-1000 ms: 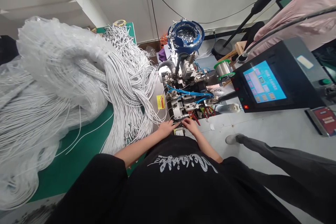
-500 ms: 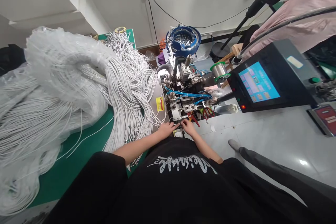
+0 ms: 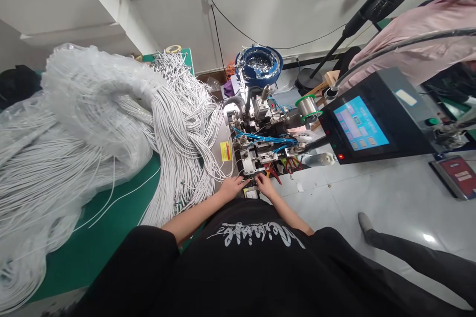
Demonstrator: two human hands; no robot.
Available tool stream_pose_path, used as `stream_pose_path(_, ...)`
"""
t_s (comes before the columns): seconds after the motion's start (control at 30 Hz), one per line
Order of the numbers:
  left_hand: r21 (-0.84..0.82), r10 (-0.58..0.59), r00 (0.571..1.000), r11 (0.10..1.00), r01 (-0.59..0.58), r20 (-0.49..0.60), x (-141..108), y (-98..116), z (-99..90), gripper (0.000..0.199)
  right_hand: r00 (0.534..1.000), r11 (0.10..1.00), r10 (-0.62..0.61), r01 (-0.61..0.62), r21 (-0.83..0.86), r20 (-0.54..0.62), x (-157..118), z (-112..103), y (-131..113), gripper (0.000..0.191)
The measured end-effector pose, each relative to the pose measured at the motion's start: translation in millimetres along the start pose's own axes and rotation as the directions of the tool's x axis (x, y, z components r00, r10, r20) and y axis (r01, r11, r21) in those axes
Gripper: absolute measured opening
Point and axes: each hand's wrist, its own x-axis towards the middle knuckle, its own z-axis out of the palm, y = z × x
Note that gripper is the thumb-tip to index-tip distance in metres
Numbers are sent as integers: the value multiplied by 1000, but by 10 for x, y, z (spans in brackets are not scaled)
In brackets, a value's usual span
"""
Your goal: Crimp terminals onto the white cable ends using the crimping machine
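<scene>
Both hands rest close together at the near end of a metal machine with blue air tubes. My left hand has its fingers pressed together and pointing right, at a white cable's end; what it grips is too small to make out. Just to the right, my right hand is closed in a pinch, its fingertips at the machine's front edge, and anything between them is hidden. A large heap of white cables lies left of the machine, with a few strands reaching my left hand.
Plastic wrap covers more cables on a green table. Behind the machine stands a blue bowl feeder. To the right are a solder wire spool, a touch screen, red-handled tools, a fan and a person in pink.
The view has shifted slightly, and both hands stay at the machine's near end. At the right, a person's leg and shoe have moved farther right on the floor.
</scene>
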Motion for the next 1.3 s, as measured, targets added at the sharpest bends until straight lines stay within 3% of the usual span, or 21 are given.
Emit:
stream_pose_path(0.17,-35,-30,996,999,27,-84,-122,-17,23,36,1000,1000,0,0,10,14,8,-15,-10,21)
stream_pose_path(0.43,-2,-103,992,995,103,-73,-212,76,-4,43,1000,998,28,-28,61,-3,-36,-12,22,32)
stream_pose_path(0.73,-11,-324,946,946,324,-17,3,-10,-22,48,979,983,174,-166,85,-108,-192,-161,217,43)
stream_pose_path(1.3,-62,-326,945,943,326,14,47,-28,-150,59,983,984,166,-159,77,-85,-174,-174,164,38)
